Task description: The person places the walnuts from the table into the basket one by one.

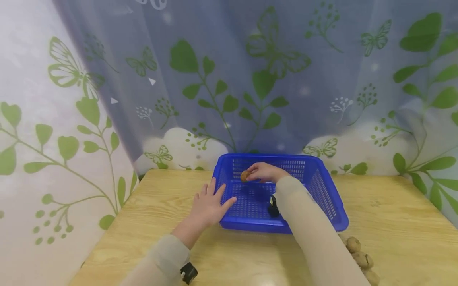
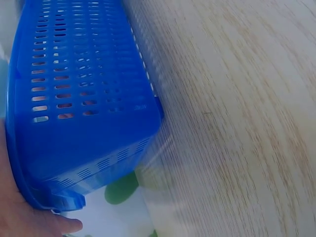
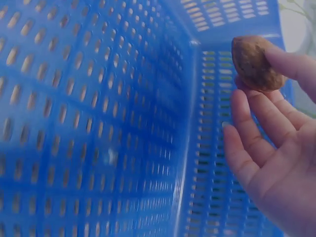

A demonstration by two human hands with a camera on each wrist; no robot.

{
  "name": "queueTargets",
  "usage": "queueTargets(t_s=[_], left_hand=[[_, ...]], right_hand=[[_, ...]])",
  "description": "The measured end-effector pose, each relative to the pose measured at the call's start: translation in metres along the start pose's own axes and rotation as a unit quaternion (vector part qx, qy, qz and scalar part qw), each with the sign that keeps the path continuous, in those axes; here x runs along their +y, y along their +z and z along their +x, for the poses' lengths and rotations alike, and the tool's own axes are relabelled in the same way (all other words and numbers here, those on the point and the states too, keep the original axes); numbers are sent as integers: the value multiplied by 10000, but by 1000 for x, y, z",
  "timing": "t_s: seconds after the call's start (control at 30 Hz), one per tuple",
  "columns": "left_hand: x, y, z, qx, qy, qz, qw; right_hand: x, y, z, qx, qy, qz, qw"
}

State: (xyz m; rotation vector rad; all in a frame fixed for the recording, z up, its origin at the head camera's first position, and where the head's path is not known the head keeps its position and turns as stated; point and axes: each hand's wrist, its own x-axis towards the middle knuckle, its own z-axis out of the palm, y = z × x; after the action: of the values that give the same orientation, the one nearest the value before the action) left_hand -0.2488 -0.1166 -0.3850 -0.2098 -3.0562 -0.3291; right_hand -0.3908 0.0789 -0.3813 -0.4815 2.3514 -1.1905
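My right hand [image 1: 266,172] reaches into a blue plastic basket [image 1: 250,225] and pinches a small brown potato [image 3: 254,63] between thumb and fingertips. In the head view the potato is held above the basket's floor, near the far left corner. The other fingers of that hand are slightly bent below it in the right wrist view. With fingers spread, my left hand [image 1: 209,204] rests on the basket's left rim. The left wrist view shows the slotted outer wall [image 2: 89,133], with part of that hand at its rim.
Several more potatoes [image 1: 362,260] lie on the wooden table [image 1: 157,206] at the near right, partly hidden by the right sleeve [image 1: 318,234]. Behind the basket hangs a blue and white curtain [image 1: 222,79] with green leaves and butterflies.
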Motion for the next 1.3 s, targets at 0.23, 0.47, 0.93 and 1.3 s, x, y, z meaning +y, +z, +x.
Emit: queueTargets(t_s=[0.23, 0.47, 0.93, 1.3], left_hand=[[12, 7, 2, -42, 136, 4, 9999], [18, 8, 0, -133, 247, 132, 9995], [8, -12, 33, -278, 83, 380, 9989], [1, 0, 37, -86, 142, 393, 9991]], right_hand=[[13, 8, 7, 142, 433, -805, 9957], [13, -9, -21, -47, 506, -1160, 9919], [9, -79, -114, 21, -573, -1584, 9857], [67, -102, -202, 993, -576, -1313, 9847]])
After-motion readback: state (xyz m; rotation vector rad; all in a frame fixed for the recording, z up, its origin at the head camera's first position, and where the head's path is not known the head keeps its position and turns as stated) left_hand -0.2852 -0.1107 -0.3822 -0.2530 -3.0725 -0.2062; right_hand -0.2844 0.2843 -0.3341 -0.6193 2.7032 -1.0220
